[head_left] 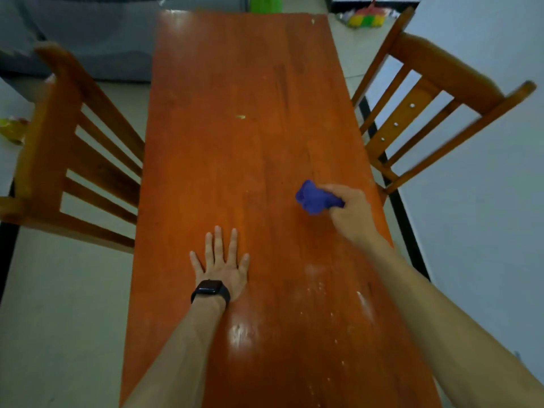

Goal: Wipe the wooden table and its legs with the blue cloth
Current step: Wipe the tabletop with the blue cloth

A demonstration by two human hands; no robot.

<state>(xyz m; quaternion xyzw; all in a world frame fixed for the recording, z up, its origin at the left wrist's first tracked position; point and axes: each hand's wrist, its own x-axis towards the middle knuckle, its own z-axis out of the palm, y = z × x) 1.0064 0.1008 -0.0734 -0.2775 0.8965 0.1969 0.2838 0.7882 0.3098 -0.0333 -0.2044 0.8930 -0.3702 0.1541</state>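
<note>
Now I am wiping the top: my right hand point(351, 214) grips the bunched cloth point(316, 199) on the table point(235, 160) near its right edge, left hand point(221, 267) flat and spread, and next I should sweep toward the far speck point(240, 116).

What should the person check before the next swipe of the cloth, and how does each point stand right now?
1. Right hand grips the blue cloth: ok.
2. Left hand lies flat on the wooden table to steady it: ok.
3. Top ahead of the cloth is clean: not ok, a yellowish crumb lies there.
4. Near right part of the top is clean: not ok, white specks show.
5. The table legs are clean: cannot tell, the top hides them.
</note>
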